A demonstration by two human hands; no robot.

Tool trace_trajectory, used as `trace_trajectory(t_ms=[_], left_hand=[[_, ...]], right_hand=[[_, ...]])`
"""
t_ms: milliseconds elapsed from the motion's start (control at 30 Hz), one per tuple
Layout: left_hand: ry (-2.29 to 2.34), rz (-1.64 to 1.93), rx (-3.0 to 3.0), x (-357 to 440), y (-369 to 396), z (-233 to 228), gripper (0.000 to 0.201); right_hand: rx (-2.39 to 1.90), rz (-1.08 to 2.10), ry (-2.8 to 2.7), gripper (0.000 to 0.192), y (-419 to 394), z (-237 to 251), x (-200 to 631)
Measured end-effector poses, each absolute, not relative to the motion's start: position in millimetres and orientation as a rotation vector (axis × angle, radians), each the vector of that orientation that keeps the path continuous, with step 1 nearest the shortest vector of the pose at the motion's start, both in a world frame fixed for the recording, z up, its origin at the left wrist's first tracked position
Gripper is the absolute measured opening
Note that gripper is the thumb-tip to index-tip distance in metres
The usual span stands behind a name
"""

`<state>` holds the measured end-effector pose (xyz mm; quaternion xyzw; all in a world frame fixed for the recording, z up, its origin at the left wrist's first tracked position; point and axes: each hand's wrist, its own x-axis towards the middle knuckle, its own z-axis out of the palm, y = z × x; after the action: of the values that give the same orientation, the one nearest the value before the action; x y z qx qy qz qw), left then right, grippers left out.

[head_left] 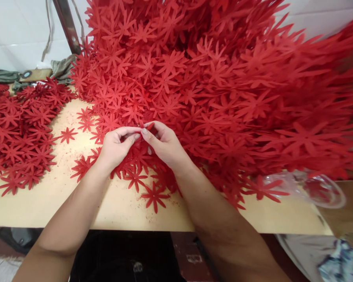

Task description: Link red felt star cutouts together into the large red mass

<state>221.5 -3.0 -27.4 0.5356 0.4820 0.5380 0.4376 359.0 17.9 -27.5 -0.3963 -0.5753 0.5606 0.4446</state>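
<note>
- The landmark is the big heap of red flower cut-outs (217, 90), piled high over the far and right part of the pale tabletop (47, 203).
- At the near foot of that heap the left hand (114, 147) and right hand (164, 145) meet, fingertips together; between them sits 1 small red cut-out (143, 126), pinched narrowly by thumb and forefinger of both hands; how many layers it has cannot be told.
- Judged from this, the step in hand is picking or parting 1 piece at the heap's edge; the next move calls for a fine fingertip pull, since the petals look thin and easy to tear.
- Counts: 2 hands; 1 big heap, far too many pieces to count; 1 lower pile (17, 133) well left of the heap; about 10 loose flowers (155, 196) lie singly just before the heap.
- A clear plastic bag (317, 188) lies at the heap's near right edge; crumpled cloth (59, 68) lies at its far left.
</note>
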Motion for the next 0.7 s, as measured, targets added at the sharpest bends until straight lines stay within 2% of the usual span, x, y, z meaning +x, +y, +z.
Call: trace_trajectory(t_ms=[133, 433, 700], left_hand=[[1.228, 1.342, 1.312, 219.9, -3.2, -24.1, 0.013], [1.163, 1.364, 1.052, 218.5, 1.5, -25.3, 0.032], [1.191, 1.413, 1.077, 216.5, 1.1, -24.5, 0.028]], right_hand=[[-0.961, 1.359, -1.424, 0.045, 17.1, -25.8, 358.2], [-1.029, 1.411, -1.444, 0.039, 15.5, -24.2, 357.4], [-1.057, 1.391, -1.292, 0.021, 21.2, -24.7, 360.2]])
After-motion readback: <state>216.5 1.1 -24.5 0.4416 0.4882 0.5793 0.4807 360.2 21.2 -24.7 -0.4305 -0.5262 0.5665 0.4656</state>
